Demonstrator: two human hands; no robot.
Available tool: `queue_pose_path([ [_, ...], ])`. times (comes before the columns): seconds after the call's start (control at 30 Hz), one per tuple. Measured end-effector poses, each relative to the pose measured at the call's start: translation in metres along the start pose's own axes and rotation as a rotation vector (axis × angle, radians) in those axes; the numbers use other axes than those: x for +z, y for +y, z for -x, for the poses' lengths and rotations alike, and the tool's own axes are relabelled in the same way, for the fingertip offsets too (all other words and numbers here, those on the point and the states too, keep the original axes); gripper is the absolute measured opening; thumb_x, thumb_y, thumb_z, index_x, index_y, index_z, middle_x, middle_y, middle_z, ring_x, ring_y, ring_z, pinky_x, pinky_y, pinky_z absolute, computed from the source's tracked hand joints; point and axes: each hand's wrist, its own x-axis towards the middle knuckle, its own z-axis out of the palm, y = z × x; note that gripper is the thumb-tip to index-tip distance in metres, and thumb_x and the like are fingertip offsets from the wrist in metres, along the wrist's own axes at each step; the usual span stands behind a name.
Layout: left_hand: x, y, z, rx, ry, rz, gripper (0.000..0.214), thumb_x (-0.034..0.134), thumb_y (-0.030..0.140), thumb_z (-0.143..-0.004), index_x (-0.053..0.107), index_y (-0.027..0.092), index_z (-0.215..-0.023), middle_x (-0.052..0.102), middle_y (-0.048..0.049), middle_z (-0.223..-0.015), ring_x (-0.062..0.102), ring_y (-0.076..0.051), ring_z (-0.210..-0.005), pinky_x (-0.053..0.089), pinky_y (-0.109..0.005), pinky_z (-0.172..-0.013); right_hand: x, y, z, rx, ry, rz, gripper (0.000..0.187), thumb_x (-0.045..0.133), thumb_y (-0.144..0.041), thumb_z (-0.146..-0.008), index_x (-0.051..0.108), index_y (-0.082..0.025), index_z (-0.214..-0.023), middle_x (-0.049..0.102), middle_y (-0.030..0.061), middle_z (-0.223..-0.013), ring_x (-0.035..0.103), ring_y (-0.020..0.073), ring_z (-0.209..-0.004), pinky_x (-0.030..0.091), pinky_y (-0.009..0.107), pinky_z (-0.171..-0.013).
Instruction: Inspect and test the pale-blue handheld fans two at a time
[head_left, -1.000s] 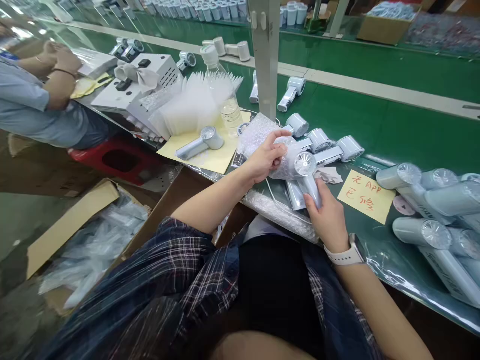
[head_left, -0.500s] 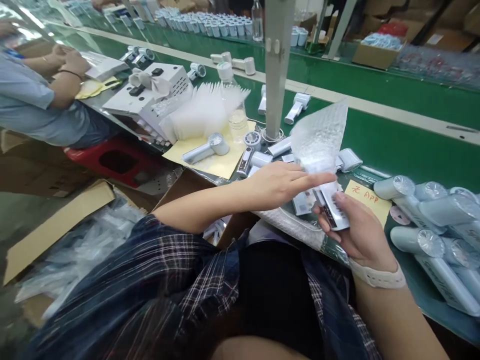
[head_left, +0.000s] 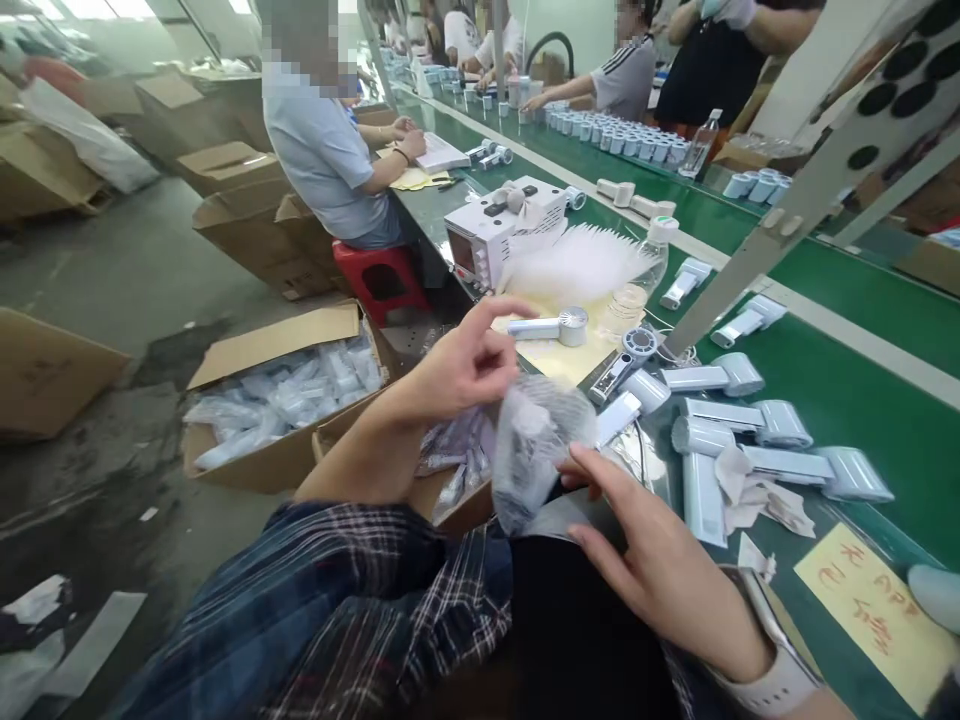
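Note:
A clear bubble-wrap bag (head_left: 536, 455) hangs in front of my body, with a pale shape inside that I cannot make out clearly. The curled fingers and thumb of my left hand (head_left: 476, 365) pinch at its upper left edge, index finger raised. My right hand (head_left: 637, 540) is at the bag's right side, thumb and fingers apart, the fingertips close to the plastic. Beyond my left hand a light-blue handheld fan (head_left: 544, 327) lies on yellow paper (head_left: 559, 362). Several more handheld fans (head_left: 705, 375) lie to the right on the green bench.
A carton of bagged items (head_left: 285, 405) stands at left; another open box (head_left: 450, 490) is below my left forearm. Along the bench are a white power supply (head_left: 487, 230), a stack of white sleeves (head_left: 577, 262), a plastic bottle (head_left: 649, 265) and a slanted metal post (head_left: 739, 260). A co-worker (head_left: 322, 150) sits beyond.
My view has swung left. The bag has come down from above the bench to near my body. My left hand has moved to its upper edge, and my right hand's fingers have spread.

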Motion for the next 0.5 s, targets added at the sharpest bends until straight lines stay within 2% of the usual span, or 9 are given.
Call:
queue_pose_path([
  [0.03,-0.014,-0.006,0.010,-0.095,-0.031,-0.110,0.045,0.061,0.027,-0.098,0.047,0.031,-0.140,0.049,0.0101,-0.068,0.044,-0.010,-0.055,0.038,-0.026,-0.058,0.001,0.004,0.001,0.040,-0.042,-0.046,0.052,0.054,-0.028,-0.112,0.044,-0.028,-0.163,0.083,0.0079,-0.127,0.084,0.0177,-0.105,0.069,0.028,-0.095],
  [0.1,-0.031,-0.019,0.016,-0.279,-0.126,-0.388,0.033,0.057,0.031,-0.101,0.055,0.027,-0.134,0.058,0.0069,-0.072,0.054,-0.014,-0.064,0.046,-0.029,-0.068,-0.001,0.013,0.006,0.160,-0.049,-0.128,0.049,0.055,-0.029,-0.112,0.047,-0.033,-0.160,0.084,0.0023,-0.115,0.084,0.0143,-0.095,0.069,0.023,-0.088],
  [0.17,-0.031,-0.034,-0.005,-0.348,-0.150,-0.644,0.029,0.055,0.039,-0.105,0.063,0.023,-0.128,0.071,-0.0010,-0.089,0.066,-0.021,-0.086,0.052,-0.037,-0.086,-0.005,0.022,0.011,0.280,0.018,-0.165,0.036,0.058,-0.030,-0.111,0.059,-0.035,-0.147,0.084,-0.0010,-0.106,0.083,0.0123,-0.090,0.067,0.019,-0.085],
  [0.23,-0.015,-0.049,-0.051,-0.280,-0.053,-0.802,0.032,0.056,0.038,-0.105,0.066,0.018,-0.128,0.074,-0.0110,-0.116,0.065,-0.029,-0.119,0.051,-0.043,-0.108,-0.008,0.028,0.013,0.361,0.090,-0.161,0.026,0.060,-0.031,-0.110,0.068,-0.034,-0.135,0.085,-0.0016,-0.101,0.084,0.0121,-0.086,0.067,0.017,-0.082],
  [0.33,0.020,-0.070,-0.144,-0.188,0.061,-0.914,0.041,0.053,0.028,-0.104,0.064,0.015,-0.141,0.064,-0.0169,-0.148,0.051,-0.031,-0.149,0.038,-0.045,-0.130,-0.011,0.031,0.016,0.412,0.109,-0.114,0.023,0.065,-0.032,-0.106,0.075,-0.031,-0.126,0.086,0.0002,-0.098,0.085,0.0149,-0.083,0.068,0.018,-0.078],
  [0.37,0.030,-0.074,-0.174,-0.174,0.030,-0.957,0.053,0.062,0.030,-0.099,0.058,0.015,-0.150,0.053,-0.0189,-0.164,0.040,-0.035,-0.160,0.032,-0.049,-0.134,-0.013,0.031,0.020,0.425,0.102,-0.093,0.022,0.067,-0.034,-0.105,0.078,-0.031,-0.123,0.087,0.0011,-0.098,0.085,0.0163,-0.083,0.069,0.020,-0.078],
  [0.4,0.040,-0.078,-0.199,-0.199,-0.067,-0.995,0.071,0.072,0.035,-0.094,0.052,0.014,-0.158,0.038,-0.0224,-0.175,0.028,-0.041,-0.167,0.025,-0.057,-0.138,-0.016,0.033,0.024,0.442,0.106,-0.070,0.021,0.068,-0.036,-0.103,0.080,-0.030,-0.120,0.087,0.0022,-0.098,0.086,0.0178,-0.083,0.069,0.021,-0.077],
  [0.47,0.053,-0.083,-0.236,-0.248,-0.250,-1.065,0.097,0.082,0.045,-0.085,0.041,0.014,-0.167,0.017,-0.0253,-0.184,0.012,-0.049,-0.172,0.015,-0.069,-0.138,-0.024,0.039,0.039,0.517,0.151,-0.039,0.023,0.069,-0.042,-0.102,0.082,-0.028,-0.115,0.088,0.0048,-0.097,0.087,0.0205,-0.082,0.070,0.022,-0.075],
  [0.5,0.057,-0.086,-0.247,-0.273,-0.315,-1.098,0.102,0.083,0.048,-0.083,0.039,0.014,-0.169,0.013,-0.0258,-0.185,0.009,-0.052,-0.172,0.012,-0.073,-0.137,-0.029,0.043,0.049,0.578,0.180,-0.045,0.026,0.069,-0.045,-0.102,0.083,-0.027,-0.114,0.088,0.0062,-0.097,0.087,0.0217,-0.081,0.070,0.023,-0.073],
])
